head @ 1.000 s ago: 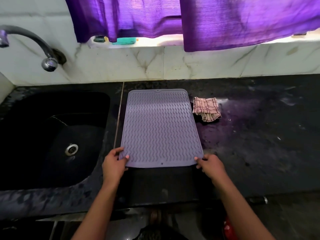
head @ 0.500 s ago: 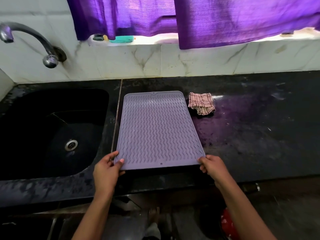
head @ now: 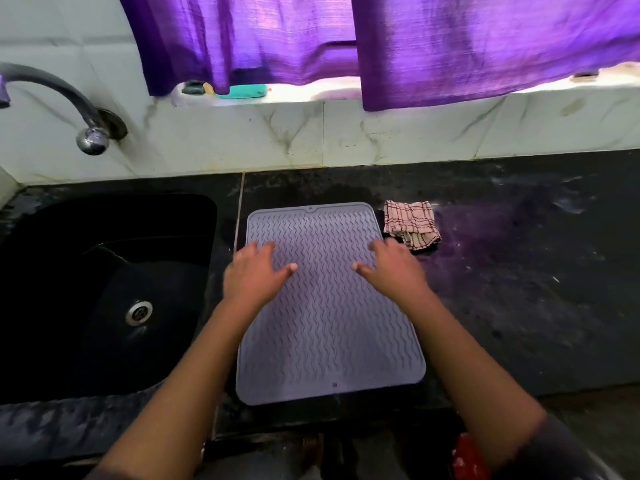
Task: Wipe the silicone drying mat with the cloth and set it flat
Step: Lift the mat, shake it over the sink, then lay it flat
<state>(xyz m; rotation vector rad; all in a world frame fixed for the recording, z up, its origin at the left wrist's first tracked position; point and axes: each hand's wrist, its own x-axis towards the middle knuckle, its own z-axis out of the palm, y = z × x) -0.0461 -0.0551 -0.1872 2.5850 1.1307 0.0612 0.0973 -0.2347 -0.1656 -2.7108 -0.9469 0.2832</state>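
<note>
Daylight glows through purple curtain [head: 381, 39]; dark counter [head: 519, 271] dim, hands motion-blurred, edges bowed

One silicone drying mat [head: 329, 306]. One checked cloth [head: 410, 225]. Two hands: left hand [head: 254, 277], right hand [head: 394, 270]. One sink [head: 104, 289], one drain [head: 138, 311], one tap [head: 69, 105]. Two purple curtain panels [head: 450, 46]. One black countertop [head: 536, 271].

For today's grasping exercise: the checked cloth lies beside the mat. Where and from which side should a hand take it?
Pinch the checked cloth from above at its raised, folded layers on the near right corner. It lies bunched on the counter, so no edge needs prying. The right hand is nearest; the drying mat blocks the left side.
</note>
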